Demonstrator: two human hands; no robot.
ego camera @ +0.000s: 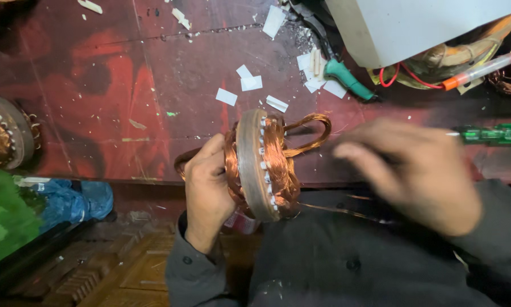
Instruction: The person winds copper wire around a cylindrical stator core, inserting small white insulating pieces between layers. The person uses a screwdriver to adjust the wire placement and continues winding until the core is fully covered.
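Edgewise, the ring-shaped motor stator (259, 165) stood upright over the person's lap, at the near edge of the red worktable (124, 85), its grey iron rim turned toward the camera so that the copper windings bulging from both faces could be seen and reached. White slips of insulation showed along the slots on the right face, and a loose loop of copper wire (309, 132) arched free from the top toward the right. The left hand (207, 187) gripped the stator from the left, fingers curled and clamped round the windings and rim, thumb up along the edge, seemingly to steady it on edge. The right hand (414, 173) hovered just beside the wire loop, blurred by motion; its fingers looked loosely bent and somewhat apart, holding nothing I could make out. Farther out lay scattered white paper scraps (249, 82), a green-handled tool (349, 79), a green screwdriver (494, 134) at the right edge, and another wound stator (5, 133) at the far left.
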